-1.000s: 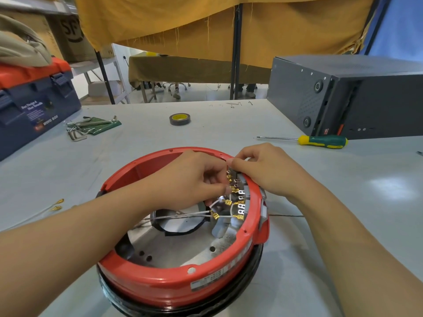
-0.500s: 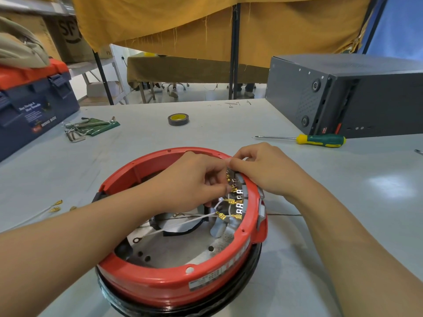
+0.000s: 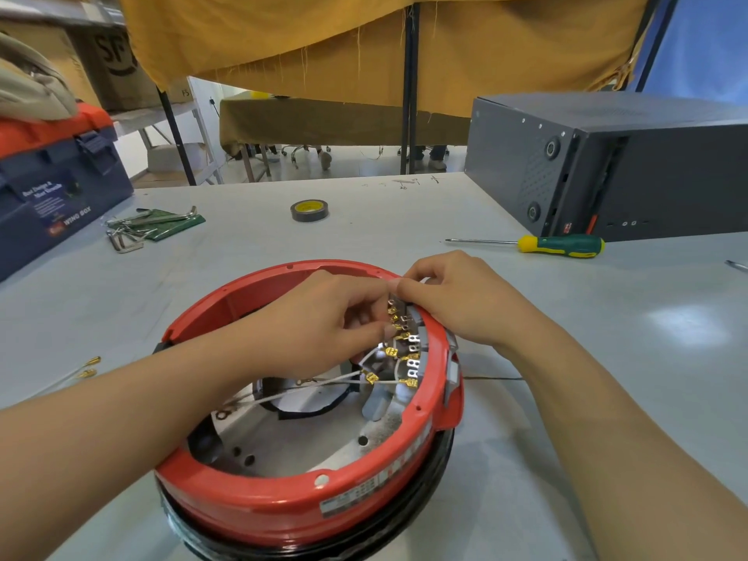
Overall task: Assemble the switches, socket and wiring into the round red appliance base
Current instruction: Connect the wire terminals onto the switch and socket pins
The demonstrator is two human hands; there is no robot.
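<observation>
where both hands point(image 3: 324, 317) pinch, brass terminals point(image 3: 398, 323) line the red base point(image 3: 283, 504).

One red base point(image 3: 283, 504), one screwdriver point(image 3: 560, 244), one tape roll point(image 3: 309, 210), one toolbox point(image 3: 56, 196), two hands.

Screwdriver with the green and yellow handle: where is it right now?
In the head view, the screwdriver lies on the table at right, just in front of the dark grey case, beyond the right hand.
</observation>
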